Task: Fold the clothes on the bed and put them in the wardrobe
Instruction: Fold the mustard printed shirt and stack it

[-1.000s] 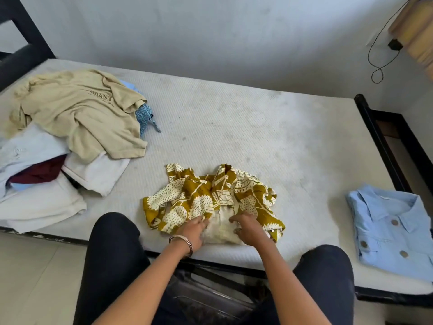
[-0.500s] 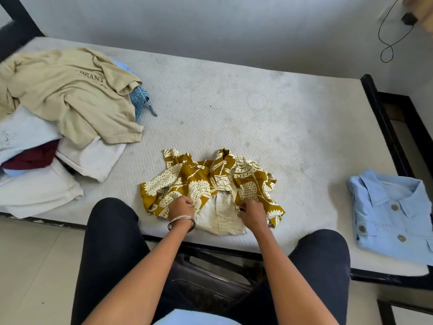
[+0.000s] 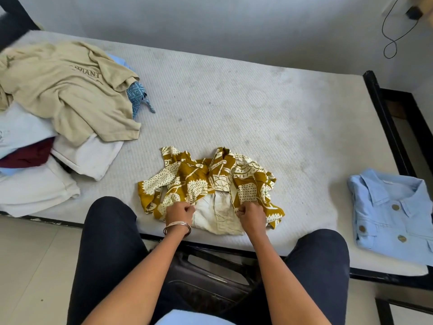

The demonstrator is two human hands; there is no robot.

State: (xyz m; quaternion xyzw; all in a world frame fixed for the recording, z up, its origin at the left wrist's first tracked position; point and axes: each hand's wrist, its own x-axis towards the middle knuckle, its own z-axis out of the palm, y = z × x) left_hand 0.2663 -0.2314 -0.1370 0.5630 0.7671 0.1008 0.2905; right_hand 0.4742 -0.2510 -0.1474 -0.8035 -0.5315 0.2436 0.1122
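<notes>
Head view: the mustard print shirt (image 3: pixel 210 181) lies crumpled near the front edge of the bed (image 3: pixel 257 109), its pale lining showing between the two front panels. The left hand (image 3: pixel 179 211) has its fingers curled, pinching the left panel's edge; the right hand (image 3: pixel 250 213) is likewise curled tight on the right panel's edge. Right of the print shirt, well apart, a light blue shirt (image 3: pixel 393 214) sits already folded. Left of the print shirt, a heap waits unfolded: a beige T-shirt (image 3: pixel 70 92) on top, white garments (image 3: pixel 86 156) beneath it, and a maroon piece (image 3: pixel 28 156) tucked between.

The step in hand looks like squaring the shirt before folding. To do it well, draw both panels together over the lining so the edges meet, smooth the bunched sleeves outward flat against the bed, then fold.

Readable writing: on the beige T-shirt, letters ending in "IANT"; creases hide the beginning of the word.
</notes>
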